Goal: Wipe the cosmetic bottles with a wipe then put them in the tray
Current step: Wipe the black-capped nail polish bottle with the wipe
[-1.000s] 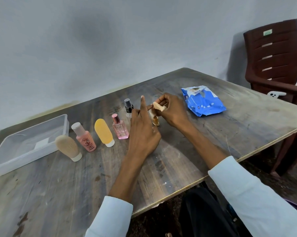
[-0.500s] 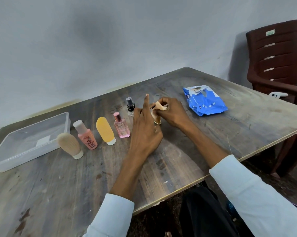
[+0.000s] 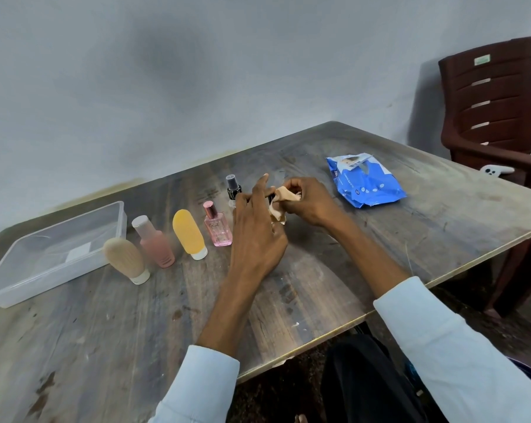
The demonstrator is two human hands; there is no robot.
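My left hand (image 3: pixel 258 230) holds a small amber bottle (image 3: pixel 280 220) upright on the table, index finger raised; most of the bottle is hidden. My right hand (image 3: pixel 308 201) pinches a beige wipe (image 3: pixel 284 199) draped over the bottle's top. In a row to the left stand a black-capped clear bottle (image 3: pixel 233 189), a pink glass perfume bottle (image 3: pixel 217 228), a yellow tube (image 3: pixel 188 229), a pink bottle with a white cap (image 3: pixel 154 242) and a beige tube (image 3: pixel 126 260). The clear plastic tray (image 3: pixel 23 279) sits at the far left with nothing in it.
A blue wipes pack (image 3: pixel 365 183) lies to the right of my hands. A brown plastic chair (image 3: pixel 496 117) stands past the table's right corner, with a white object (image 3: pixel 498 170) on its seat. The table's front edge (image 3: pixel 334 331) runs diagonally near my forearms.
My right hand has shifted the wipe over the top of the small bottle, while my left hand keeps hold of it. The view has drifted slightly.
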